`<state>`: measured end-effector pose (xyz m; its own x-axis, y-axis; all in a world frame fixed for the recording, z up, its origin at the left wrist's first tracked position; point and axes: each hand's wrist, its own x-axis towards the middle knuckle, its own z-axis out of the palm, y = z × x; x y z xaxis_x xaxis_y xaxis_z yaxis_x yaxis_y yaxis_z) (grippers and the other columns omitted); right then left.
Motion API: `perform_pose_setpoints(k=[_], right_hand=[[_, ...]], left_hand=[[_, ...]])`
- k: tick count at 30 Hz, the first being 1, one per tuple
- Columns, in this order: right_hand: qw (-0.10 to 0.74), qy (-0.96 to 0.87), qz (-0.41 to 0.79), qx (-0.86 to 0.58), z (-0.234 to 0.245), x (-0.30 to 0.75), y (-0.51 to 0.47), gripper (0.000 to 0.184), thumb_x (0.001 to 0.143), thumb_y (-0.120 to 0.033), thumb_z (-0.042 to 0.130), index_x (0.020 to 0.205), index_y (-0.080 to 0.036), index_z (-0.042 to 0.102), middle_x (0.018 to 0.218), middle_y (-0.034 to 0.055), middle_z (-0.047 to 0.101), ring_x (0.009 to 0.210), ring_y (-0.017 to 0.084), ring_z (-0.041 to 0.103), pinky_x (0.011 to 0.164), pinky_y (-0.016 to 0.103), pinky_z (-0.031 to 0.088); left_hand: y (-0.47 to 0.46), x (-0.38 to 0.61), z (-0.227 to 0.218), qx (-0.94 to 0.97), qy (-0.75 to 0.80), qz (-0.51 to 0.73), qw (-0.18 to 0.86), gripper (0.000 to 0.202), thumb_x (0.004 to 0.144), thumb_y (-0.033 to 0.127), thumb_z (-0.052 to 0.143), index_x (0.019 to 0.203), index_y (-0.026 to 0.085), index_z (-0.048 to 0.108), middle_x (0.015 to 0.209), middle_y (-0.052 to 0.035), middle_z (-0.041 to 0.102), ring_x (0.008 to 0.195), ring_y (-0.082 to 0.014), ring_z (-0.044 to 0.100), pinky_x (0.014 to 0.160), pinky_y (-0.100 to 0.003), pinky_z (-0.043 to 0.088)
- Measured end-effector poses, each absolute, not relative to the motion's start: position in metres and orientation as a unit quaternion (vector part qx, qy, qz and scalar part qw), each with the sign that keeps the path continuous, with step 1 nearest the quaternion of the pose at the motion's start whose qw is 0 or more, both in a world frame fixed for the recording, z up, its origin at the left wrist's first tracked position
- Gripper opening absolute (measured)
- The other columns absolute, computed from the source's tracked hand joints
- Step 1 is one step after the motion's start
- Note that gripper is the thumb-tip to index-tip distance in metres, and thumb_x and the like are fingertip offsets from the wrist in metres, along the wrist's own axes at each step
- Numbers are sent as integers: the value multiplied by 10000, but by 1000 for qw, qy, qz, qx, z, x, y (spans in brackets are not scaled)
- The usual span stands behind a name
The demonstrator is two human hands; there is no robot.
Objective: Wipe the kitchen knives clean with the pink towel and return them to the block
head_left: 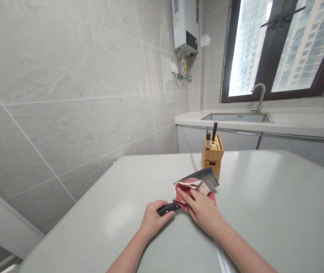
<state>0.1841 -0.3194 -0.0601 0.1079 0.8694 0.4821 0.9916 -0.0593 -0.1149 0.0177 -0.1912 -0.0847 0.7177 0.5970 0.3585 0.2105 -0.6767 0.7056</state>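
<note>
My left hand (155,219) is closed round the black riveted handle of a cleaver (207,177), held tilted above the white table. The broad blade points away to the right, and its far end shows past the cloth. My right hand (203,210) presses a red and white cloth (194,185) against the blade, fingers laid over the fabric. Cloth and fingers hide the middle of the blade. Just behind the blade stands a wooden knife block (213,152), with a black-handled tool and a dark-capped, silver-banded handle in its slots.
The white table (252,212) has a seam running through its middle. Behind it a counter holds a sink (237,117) with a faucet (260,96) below a dark-framed window. A water heater (185,28) hangs on the tiled wall.
</note>
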Motion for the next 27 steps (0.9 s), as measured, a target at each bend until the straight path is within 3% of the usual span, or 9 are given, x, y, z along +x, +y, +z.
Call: perform_pose_setpoints(k=[4, 17, 22, 27], right_hand=[[222, -639, -132, -725, -60, 184, -319, 495, 850, -289, 474, 1328, -297, 347, 1012, 102, 587, 880, 250, 586, 722, 353, 471], [293, -635, -91, -709, -59, 189, -323, 393, 788, -150, 484, 1163, -260, 527, 999, 88, 594, 921, 246, 557, 788, 377, 456], [489, -551, -71, -673, -70, 200, -317, 391, 799, -160, 447, 1180, -229, 500, 1187, 87, 554, 1133, 260, 464, 977, 461, 347], [753, -337, 170, -539, -70, 205, -312, 350, 784, -301, 542, 1125, -225, 512, 1152, 69, 593, 1085, 236, 528, 953, 401, 396]], left_hand=[[-191, 18, -85, 860, 238, 294, 343, 213, 682, 333, 680, 800, 157, 702, 711, -43, 688, 639, -178, 592, 595, -241, 423], [-178, 19, -90, 795, 291, 360, 392, 229, 699, 345, 647, 775, 134, 695, 731, -55, 695, 685, -201, 596, 632, -264, 431], [-178, 20, -91, 768, 306, 381, 414, 267, 693, 370, 649, 772, 118, 687, 678, -52, 672, 628, -181, 570, 582, -246, 416], [-180, 21, -90, 750, 308, 389, 438, 282, 703, 390, 641, 771, 117, 673, 598, -28, 633, 561, -155, 540, 532, -226, 396]])
